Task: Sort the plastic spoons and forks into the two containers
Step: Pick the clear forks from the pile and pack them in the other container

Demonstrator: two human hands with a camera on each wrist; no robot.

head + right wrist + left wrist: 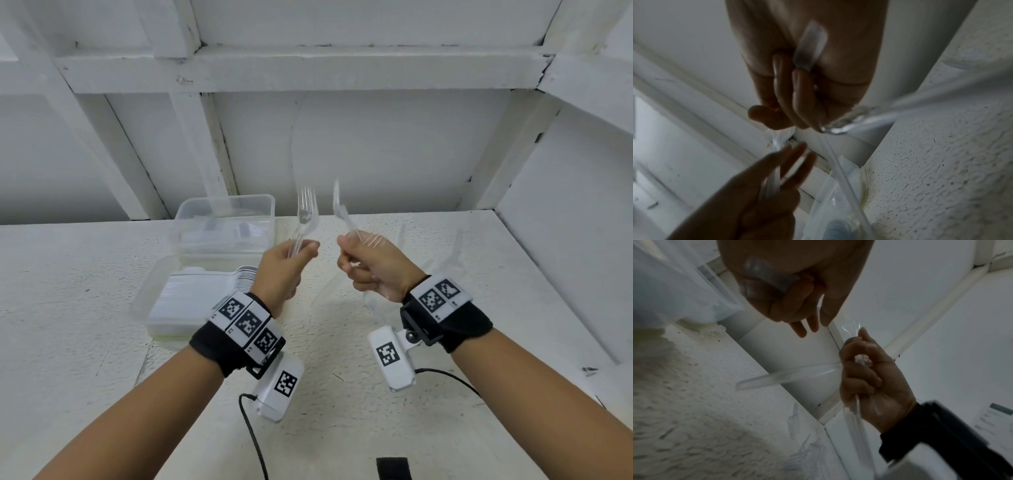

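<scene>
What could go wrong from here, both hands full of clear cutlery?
1. The right hand grips several clear pieces crossed at angles; one could slip out onto the table.
2. The clear fork in the left hand is hard to see against the white wall, so misjudging its type is possible.
3. The two containers sit close together at the left; a piece could land in the wrong one.

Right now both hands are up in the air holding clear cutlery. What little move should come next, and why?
Probably lower the left hand toward the far container. It grips a fork, tines up, and that box seems to hold forks; the near container holds stacked spoons. The right hand holds several pieces to sort.
</scene>
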